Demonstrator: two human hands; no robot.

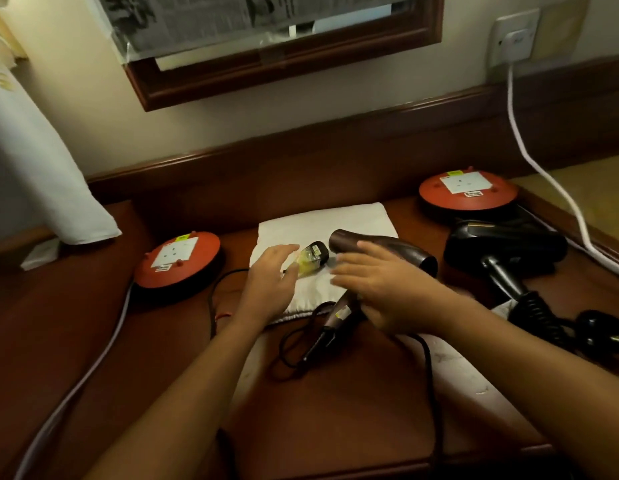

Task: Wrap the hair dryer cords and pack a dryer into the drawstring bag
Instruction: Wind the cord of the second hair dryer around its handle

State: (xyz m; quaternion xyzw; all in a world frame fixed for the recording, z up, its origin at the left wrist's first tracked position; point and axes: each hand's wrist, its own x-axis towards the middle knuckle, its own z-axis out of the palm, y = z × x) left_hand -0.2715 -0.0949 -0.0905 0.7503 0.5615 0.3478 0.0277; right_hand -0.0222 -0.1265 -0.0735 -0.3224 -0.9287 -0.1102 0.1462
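A brown hair dryer (pixel 398 252) lies across the white drawstring bag (pixel 336 221) in the middle of the wooden desk, handle toward me. Its black cord (pixel 429 368) loops over the desk in front, and its black plug (pixel 316 256) with a yellowish wrapper rests on the bag. My left hand (pixel 271 282) hovers open just left of the plug, fingers spread. My right hand (pixel 381 289) is open above the dryer's handle, fingers extended to the left. A black hair dryer (pixel 502 249) with a coiled cord (pixel 540 315) lies at the right.
Two round orange socket units stand on the desk, one (pixel 178 259) at the left and one (pixel 469 194) at the back right. A white cable (pixel 543 168) runs from a wall socket (pixel 514 38) down the right side. White cloth (pixel 41 168) hangs at the far left.
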